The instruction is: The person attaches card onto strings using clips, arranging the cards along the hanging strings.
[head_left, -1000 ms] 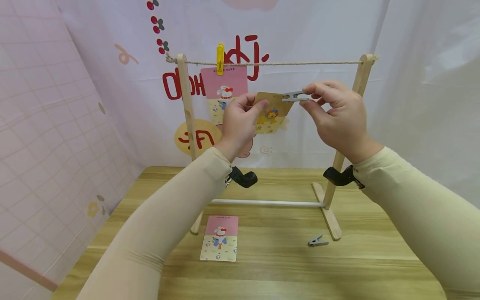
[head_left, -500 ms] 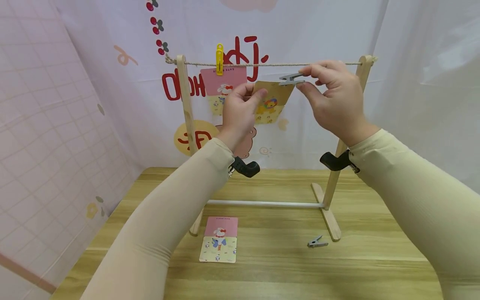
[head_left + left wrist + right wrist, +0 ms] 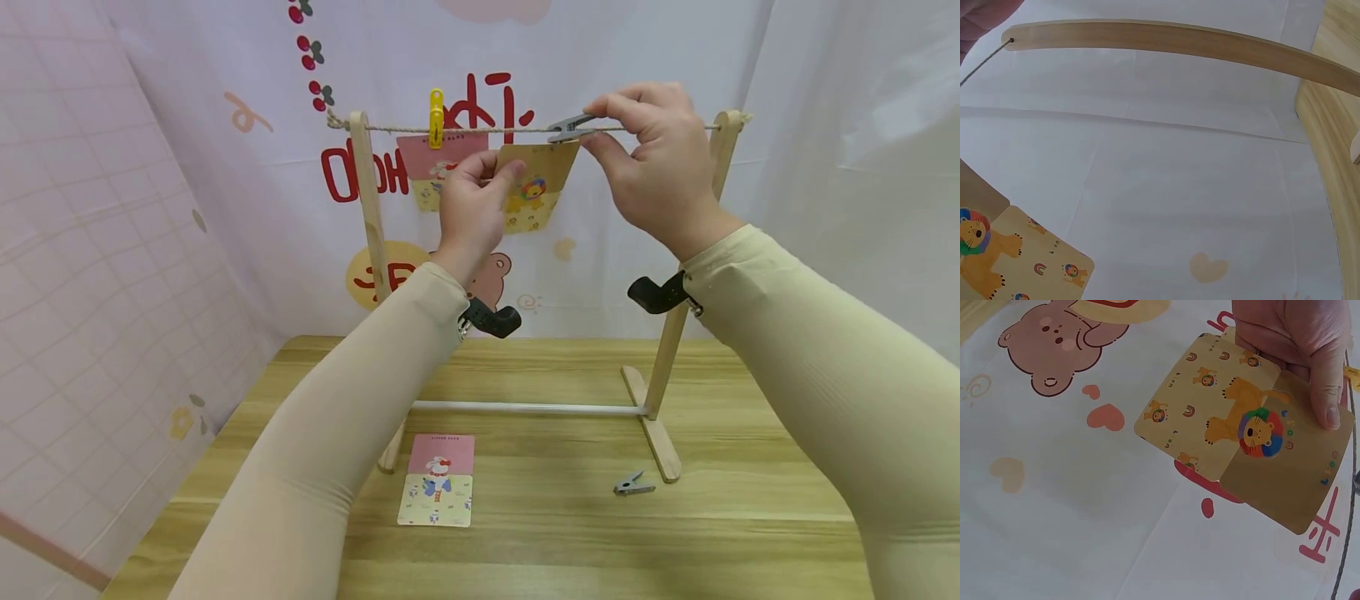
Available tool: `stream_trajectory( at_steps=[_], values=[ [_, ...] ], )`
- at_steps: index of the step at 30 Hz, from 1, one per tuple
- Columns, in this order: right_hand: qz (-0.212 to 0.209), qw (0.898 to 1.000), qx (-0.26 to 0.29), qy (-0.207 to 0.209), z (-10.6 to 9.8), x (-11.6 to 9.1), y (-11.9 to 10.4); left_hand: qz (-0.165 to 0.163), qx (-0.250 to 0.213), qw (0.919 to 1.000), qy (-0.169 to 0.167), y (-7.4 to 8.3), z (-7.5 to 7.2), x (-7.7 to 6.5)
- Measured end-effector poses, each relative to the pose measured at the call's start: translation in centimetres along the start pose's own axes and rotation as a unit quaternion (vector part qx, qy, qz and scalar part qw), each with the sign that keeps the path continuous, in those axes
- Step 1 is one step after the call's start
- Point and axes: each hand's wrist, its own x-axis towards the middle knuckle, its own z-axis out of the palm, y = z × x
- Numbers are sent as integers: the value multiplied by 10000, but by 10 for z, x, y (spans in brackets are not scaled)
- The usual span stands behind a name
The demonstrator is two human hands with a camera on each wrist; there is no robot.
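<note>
My left hand [image 3: 474, 204] pinches a tan and yellow card with a lion [image 3: 551, 171] by its left edge, thumb on the front. The right wrist view shows the card's lion print [image 3: 1260, 434] with that thumb across a corner. Between the thumb and fingers of my right hand [image 3: 656, 158] is a grey clothespin [image 3: 572, 127], at the card's top edge and level with the rope [image 3: 525, 130]. Whether its jaws surround the rope cannot be told. Left of the card, a pink card [image 3: 420, 150] hangs from the rope under a yellow clothespin [image 3: 436, 121], partly hidden by my left hand.
Two wooden posts [image 3: 663, 358] carry the rope, joined low down by a white bar [image 3: 525, 407]. On the wooden table [image 3: 555, 533] lie another pink and yellow card [image 3: 437, 481] and a second grey clothespin [image 3: 634, 483]. A printed white cloth [image 3: 592, 275] hangs behind.
Both hands have risen with the lion card and the grey clothespin, from below the rope up to it. The clothespin has come off the card's right corner and now sits at its top edge.
</note>
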Motion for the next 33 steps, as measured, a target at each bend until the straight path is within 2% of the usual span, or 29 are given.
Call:
stream_trajectory(
  at_steps=[3,12,25,33],
  values=[
    [54,10000,-24,-72,0,4,-1,-45,-51,10000,28,0,0,2],
    [-237,9996,8,-167,3,11,0,-73,-263,9996,17,1,1,5],
    [-171,9991,-73,-373,3,16,-2,-27,-444,9990,13,2,2,7],
    [-102,9991,34,-420,6,16,-2,-75,-403,9992,-19,4,2,5]
  ],
)
